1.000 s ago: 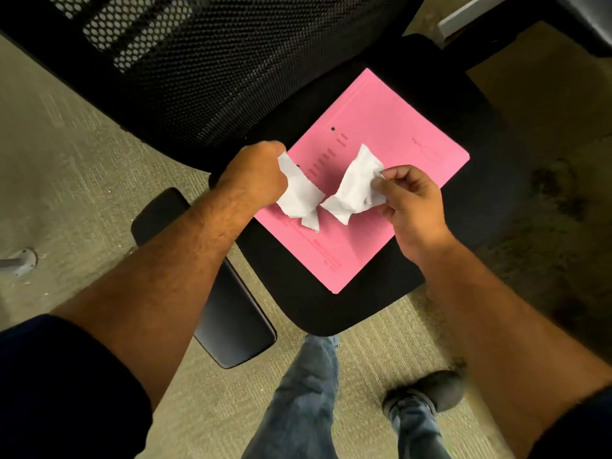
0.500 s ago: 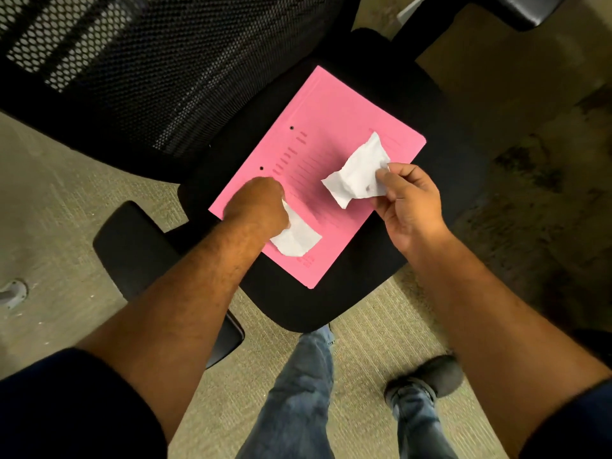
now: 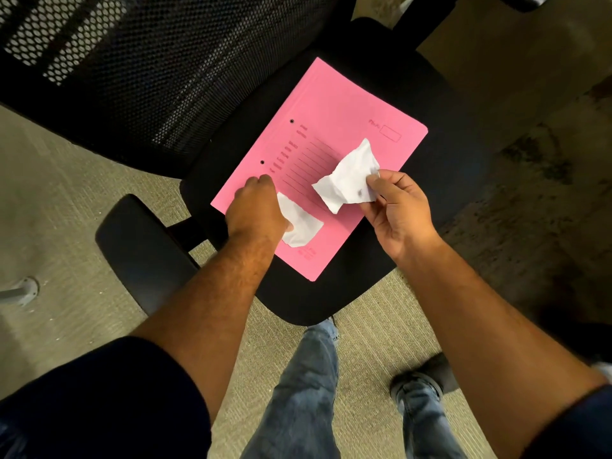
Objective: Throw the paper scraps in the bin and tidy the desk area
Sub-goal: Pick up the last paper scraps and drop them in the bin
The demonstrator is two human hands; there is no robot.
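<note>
Person stands at a black office chair (image 3: pixel 430 104). A pink folder (image 3: pixel 331 127) lies flat on the chair seat, printed lines and two punch holes visible on its cover.

Right hand (image 3: pixel 400 213) held above the folder's right edge. Thumb and fingers (image 3: pixel 394 185) pinch a white paper scrap (image 3: pixel 347 177): crumpled, torn ragged along its edges, creased into folds, a small dark spot near the pinch. This scrap is lifted off the folder.

Left hand (image 3: pixel 256 210) down over the folder's lower left corner, knuckles up, fingers curled round a second white scrap (image 3: pixel 301 223). This one is flatter, with a torn lower edge, and sticks out to the right of the hand, lying against the pink cover.

Chair armrest (image 3: pixel 142 250) just left of the folder. Carpet (image 3: pixel 66 200) beneath the chair
</note>
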